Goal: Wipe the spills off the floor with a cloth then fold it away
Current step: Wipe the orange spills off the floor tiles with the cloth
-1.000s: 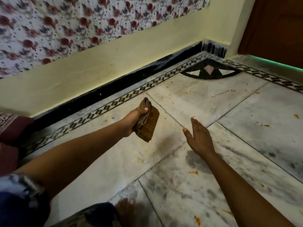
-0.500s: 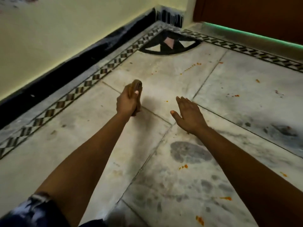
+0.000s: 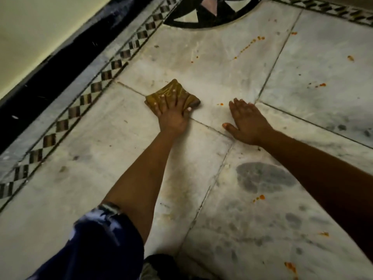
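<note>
A folded brown-yellow cloth (image 3: 175,90) lies flat on the white marble floor (image 3: 212,63). My left hand (image 3: 172,114) presses down on it with fingers spread straight over the fabric. My right hand (image 3: 247,122) lies flat on the floor to the right of the cloth, palm down, holding nothing. A small orange spill spot (image 3: 221,104) sits between the two hands. More orange spots (image 3: 250,44) run in a streak on the tile beyond, and others (image 3: 260,197) lie near my right forearm.
A checkered inlay border (image 3: 80,102) and a black skirting (image 3: 50,77) run along the left wall. A dark fan-shaped inlay (image 3: 210,15) fills the far corner. Grey damp patches (image 3: 262,178) mark the near tile. Further orange splashes (image 3: 323,85) dot the right tiles.
My left hand has lowered the cloth from the air onto the floor and now presses it flat. My right hand has come down flat on the floor. The view has tilted downward.
</note>
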`<state>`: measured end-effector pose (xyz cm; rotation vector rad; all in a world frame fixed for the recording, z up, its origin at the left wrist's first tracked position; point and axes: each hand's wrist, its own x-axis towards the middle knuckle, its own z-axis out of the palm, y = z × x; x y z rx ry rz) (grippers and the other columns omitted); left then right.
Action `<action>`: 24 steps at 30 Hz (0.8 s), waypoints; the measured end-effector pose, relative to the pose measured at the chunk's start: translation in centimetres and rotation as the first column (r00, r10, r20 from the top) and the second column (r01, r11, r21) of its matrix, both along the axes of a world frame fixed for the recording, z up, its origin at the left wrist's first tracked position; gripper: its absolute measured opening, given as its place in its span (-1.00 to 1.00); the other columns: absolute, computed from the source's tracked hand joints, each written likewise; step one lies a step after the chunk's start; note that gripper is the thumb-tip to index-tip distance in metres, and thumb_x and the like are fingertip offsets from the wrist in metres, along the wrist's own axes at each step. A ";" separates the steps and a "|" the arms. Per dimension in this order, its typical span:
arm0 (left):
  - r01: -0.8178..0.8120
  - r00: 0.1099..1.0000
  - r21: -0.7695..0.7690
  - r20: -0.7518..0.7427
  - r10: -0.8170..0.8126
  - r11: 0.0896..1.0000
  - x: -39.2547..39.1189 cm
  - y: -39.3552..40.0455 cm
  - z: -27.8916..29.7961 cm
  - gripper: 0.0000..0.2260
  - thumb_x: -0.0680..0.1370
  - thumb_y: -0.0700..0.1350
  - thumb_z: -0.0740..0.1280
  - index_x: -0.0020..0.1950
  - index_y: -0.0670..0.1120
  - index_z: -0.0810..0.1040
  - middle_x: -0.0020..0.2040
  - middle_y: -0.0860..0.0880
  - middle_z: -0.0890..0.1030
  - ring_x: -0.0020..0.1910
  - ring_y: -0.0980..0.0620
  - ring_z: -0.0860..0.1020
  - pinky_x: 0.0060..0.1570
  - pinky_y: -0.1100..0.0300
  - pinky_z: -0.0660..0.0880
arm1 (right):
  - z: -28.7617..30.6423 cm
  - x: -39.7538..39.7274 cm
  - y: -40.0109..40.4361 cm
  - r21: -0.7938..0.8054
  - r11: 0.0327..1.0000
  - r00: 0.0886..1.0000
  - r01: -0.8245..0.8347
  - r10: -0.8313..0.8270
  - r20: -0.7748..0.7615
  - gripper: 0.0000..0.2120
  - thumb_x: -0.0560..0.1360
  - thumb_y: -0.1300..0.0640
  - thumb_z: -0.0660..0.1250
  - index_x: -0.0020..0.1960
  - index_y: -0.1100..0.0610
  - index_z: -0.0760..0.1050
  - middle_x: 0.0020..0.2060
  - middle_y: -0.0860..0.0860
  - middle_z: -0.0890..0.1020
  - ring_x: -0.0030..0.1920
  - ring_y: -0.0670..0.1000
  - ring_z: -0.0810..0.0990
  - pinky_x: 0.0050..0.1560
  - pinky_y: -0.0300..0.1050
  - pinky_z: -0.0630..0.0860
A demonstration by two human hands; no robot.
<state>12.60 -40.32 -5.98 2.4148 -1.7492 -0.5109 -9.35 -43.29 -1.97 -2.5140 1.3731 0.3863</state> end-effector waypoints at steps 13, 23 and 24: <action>-0.024 1.000 0.206 0.013 0.022 0.978 3.7 -8.1 0.9 -0.47 0.60 0.25 -0.08 0.54 0.14 -0.07 0.58 -0.03 -0.16 0.53 -0.19 -0.20 0.41 -0.22 -0.30 | -5.0 0.3 -0.9 -0.096 0.986 0.981 0.134 -0.119 0.152 -0.16 0.44 -0.27 -0.18 0.52 0.29 -0.13 0.52 0.24 -0.07 0.53 0.17 -0.11 0.47 -0.02 -0.23; 0.031 0.994 0.091 0.105 -0.041 0.995 7.1 -0.3 -0.3 -0.40 0.51 0.31 -0.11 0.53 0.16 0.00 0.58 -0.01 -0.07 0.54 -0.13 -0.13 0.44 -0.12 -0.25 | -7.3 0.3 -1.2 -0.184 0.930 0.921 0.319 -0.259 0.290 -0.15 0.48 -0.31 -0.06 0.51 0.31 0.01 0.50 0.25 0.08 0.51 0.19 0.05 0.48 0.04 -0.06; -0.043 0.994 0.110 0.106 0.031 0.993 8.2 -1.6 -0.2 -0.43 0.55 0.29 -0.07 0.53 0.14 -0.01 0.58 -0.03 -0.09 0.54 -0.15 -0.14 0.44 -0.15 -0.26 | -7.2 0.4 -1.3 -0.174 0.931 0.920 0.320 -0.262 0.293 -0.15 0.48 -0.31 -0.06 0.52 0.30 -0.01 0.51 0.24 0.07 0.52 0.18 0.03 0.48 0.03 -0.08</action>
